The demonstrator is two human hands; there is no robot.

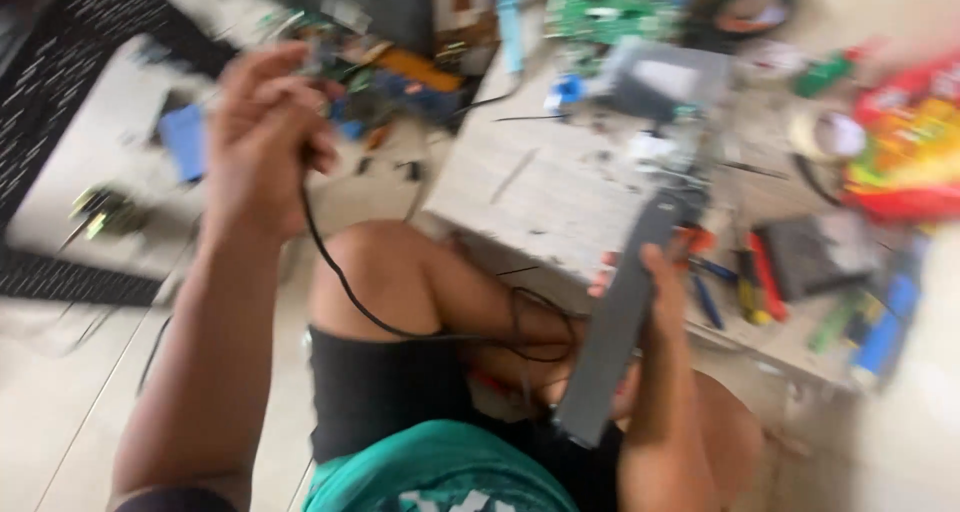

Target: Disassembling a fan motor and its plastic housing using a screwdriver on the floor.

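left hand [262, 137] raised in a fist, closed on a black cord [345, 282] that loops down over the knee; right hand [655, 292] gripping a long grey bar [620, 317], held slantwise at the edge of a cluttered low table [540, 187]; blurred tools [745, 277] beside it

black cable [345, 287] | draped over knee || grey flat bar [620, 317] | tilted, upright

A home electronics repair corner on a tiled floor [60, 412]. The low bench [540, 187] is littered with green circuit boards [610, 7], screwdrivers [750, 282] and tape rolls [825, 137].
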